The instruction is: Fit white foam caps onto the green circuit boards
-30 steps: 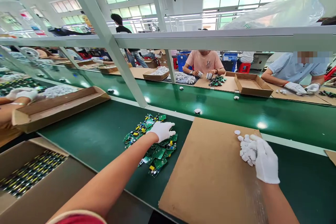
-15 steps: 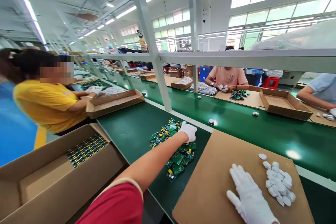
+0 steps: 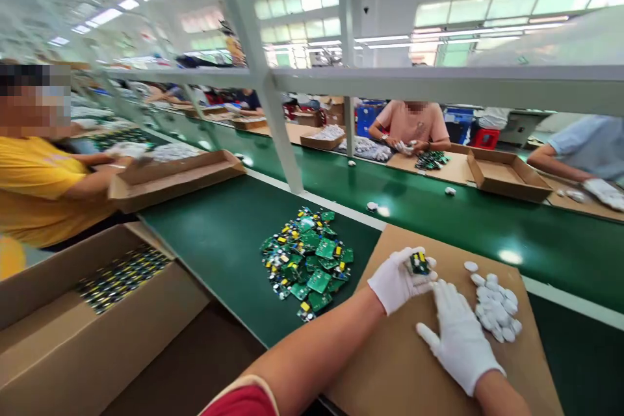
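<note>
My left hand (image 3: 400, 281), in a white glove, grips a small circuit board (image 3: 420, 263) with yellow and dark parts, just above the cardboard sheet (image 3: 385, 351). Close beside it my gloved right hand (image 3: 461, 335) lies flat on the cardboard, fingers stretched out, holding nothing. To its right sits a heap of small white rounded pieces (image 3: 498, 309), with one white piece (image 3: 470, 266) apart from it. Left of the cardboard, a pile of green circuit boards (image 3: 312, 260) is spread on the dark green bench (image 3: 205, 227).
A deep cardboard box (image 3: 97, 351) with rows of boards stands at the lower left. Behind it is a shallow box (image 3: 185, 183) near a co-worker in yellow (image 3: 49, 175). A green conveyor (image 3: 409, 208) carries white pieces past a metal post (image 3: 280, 123). Other people sit across.
My left hand has come from the board pile to the cardboard, bringing a circuit board beside my right hand. My right hand stays flat. The camera view has shifted right.
</note>
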{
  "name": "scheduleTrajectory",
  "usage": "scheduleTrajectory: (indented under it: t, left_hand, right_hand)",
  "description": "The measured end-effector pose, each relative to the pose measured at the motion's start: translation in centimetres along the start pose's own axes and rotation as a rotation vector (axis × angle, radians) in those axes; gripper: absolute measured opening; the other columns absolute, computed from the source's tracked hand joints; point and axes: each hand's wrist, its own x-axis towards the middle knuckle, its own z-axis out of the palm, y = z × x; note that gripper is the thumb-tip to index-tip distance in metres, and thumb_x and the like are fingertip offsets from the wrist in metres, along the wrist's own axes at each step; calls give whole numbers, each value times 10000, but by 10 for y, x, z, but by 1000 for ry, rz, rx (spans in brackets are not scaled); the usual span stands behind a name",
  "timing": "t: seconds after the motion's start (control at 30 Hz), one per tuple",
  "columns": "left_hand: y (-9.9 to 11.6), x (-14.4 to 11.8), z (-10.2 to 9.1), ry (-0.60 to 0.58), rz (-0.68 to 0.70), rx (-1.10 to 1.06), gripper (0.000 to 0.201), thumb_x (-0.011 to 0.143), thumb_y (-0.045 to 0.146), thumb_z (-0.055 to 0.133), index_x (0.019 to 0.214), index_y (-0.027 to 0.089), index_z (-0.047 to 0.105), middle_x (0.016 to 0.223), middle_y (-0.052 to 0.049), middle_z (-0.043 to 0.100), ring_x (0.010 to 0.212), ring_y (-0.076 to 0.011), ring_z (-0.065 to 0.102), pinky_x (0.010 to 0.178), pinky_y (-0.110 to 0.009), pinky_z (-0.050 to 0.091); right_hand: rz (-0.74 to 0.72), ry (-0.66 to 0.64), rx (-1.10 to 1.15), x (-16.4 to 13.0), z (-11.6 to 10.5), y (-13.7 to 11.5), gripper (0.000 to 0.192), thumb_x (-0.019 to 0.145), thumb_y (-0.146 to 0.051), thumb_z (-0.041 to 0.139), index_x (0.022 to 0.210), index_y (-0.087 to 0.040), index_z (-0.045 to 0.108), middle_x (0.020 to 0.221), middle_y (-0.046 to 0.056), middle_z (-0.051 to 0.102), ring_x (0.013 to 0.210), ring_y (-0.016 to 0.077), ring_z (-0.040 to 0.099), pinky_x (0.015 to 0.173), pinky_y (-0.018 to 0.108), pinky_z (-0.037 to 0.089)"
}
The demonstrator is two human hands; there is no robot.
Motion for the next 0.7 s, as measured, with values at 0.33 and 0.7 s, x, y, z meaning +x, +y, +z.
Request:
scheduleTrajectory:
  t: [0.33, 0.7]
  left_hand:
    - [1, -2, -25, 104, -59, -86, 281, 820, 396, 529, 1031, 217, 574, 1050, -48, 635, 785, -187, 652, 759, -331, 465]
    - [0, 1, -25, 208, -101, 6, 392, 810, 446, 524, 1129, 219, 541, 1210, -93, 562, 859, -220, 645, 808, -370, 459]
  right_hand:
    - [-44, -91, 27, 5, -12, -9, 783, 771, -472, 508, 1396, -61, 280, 1452, 164, 255, 1340, 337, 177, 1080, 486, 192]
    - [12, 142, 287, 6, -10, 27, 627, 803, -307, 507, 1367, -121, 306, 1268, 150, 517, 1216, 284, 433, 996, 466, 366]
